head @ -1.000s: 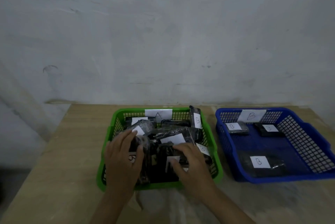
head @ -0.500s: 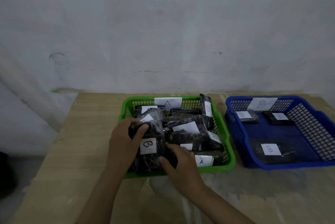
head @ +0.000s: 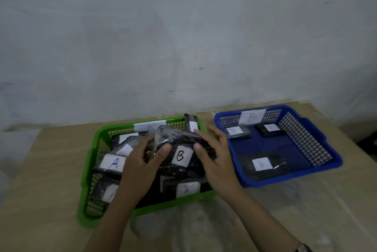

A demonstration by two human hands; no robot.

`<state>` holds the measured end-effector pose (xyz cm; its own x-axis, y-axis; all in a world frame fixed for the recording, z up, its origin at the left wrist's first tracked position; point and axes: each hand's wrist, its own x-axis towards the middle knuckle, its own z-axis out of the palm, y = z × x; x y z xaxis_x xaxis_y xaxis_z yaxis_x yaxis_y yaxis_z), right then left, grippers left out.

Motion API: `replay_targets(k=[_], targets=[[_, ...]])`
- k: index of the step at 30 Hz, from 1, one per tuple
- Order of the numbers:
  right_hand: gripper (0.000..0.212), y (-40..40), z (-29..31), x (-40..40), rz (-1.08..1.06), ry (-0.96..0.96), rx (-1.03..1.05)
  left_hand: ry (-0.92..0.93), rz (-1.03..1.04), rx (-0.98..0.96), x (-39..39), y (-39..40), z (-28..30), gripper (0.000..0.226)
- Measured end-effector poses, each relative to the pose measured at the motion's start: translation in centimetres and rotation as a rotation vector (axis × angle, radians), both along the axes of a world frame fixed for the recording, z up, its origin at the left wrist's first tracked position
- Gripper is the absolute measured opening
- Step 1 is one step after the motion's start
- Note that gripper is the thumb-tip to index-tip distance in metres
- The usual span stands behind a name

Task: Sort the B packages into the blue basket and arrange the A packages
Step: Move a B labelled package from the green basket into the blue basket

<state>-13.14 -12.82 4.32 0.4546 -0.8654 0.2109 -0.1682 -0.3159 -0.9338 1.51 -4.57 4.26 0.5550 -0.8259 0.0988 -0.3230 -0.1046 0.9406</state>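
A black plastic-wrapped B package (head: 180, 155) with a white "B" label is held above the green basket (head: 90, 157) between my two hands. My left hand (head: 140, 165) grips its left side with thumb on top. Its right edge is in my right hand (head: 214, 156), thumb pressed near the label. Under it lie several black packages, among them A packages (head: 113, 163) (head: 186, 189) with white labels. Another B package (head: 191, 124) stands upright at the green basket's back right corner. The blue basket (head: 306, 129) to the right contains three B packages (head: 262, 164) (head: 237, 132) (head: 270, 129).
Both baskets sit on a light wooden table (head: 306, 211) against a grey wall. Each basket carries a paper tag on its back wall, A on green and B on blue (head: 252, 117). Bare tabletop lies in front of the baskets and to the left.
The B package came up out of the green basket and moved right, now held by both hands. My right hand shifted from the basket's front to the package's right edge. The view moved closer.
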Motion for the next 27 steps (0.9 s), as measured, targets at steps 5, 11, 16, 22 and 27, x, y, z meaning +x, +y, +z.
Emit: replay_targets(k=[5,11,16,22,27], targets=[[0.041,-2.4,0.2,-4.3,-0.039,-0.029,0.224,0.169,0.012,-0.036,-4.4,-3.2,0.0,0.027],[0.055,-6.6,-0.1,-9.4,0.025,-0.013,0.245,0.294,0.052,-0.02,-9.9,-7.8,-0.8,0.037],[0.051,-10.6,-1.0,-14.2,-0.013,-0.017,0.254,0.338,-0.054,0.057,-14.0,-11.5,-2.0,0.038],[0.047,-15.0,-2.7,-18.0,-0.05,-0.013,0.299,0.319,-0.202,0.132,-16.4,-15.1,-3.0,0.056],[0.065,-17.2,-4.1,-20.1,-0.028,0.029,0.364,0.28,-0.223,0.183,-17.9,-17.4,-4.0,0.056]])
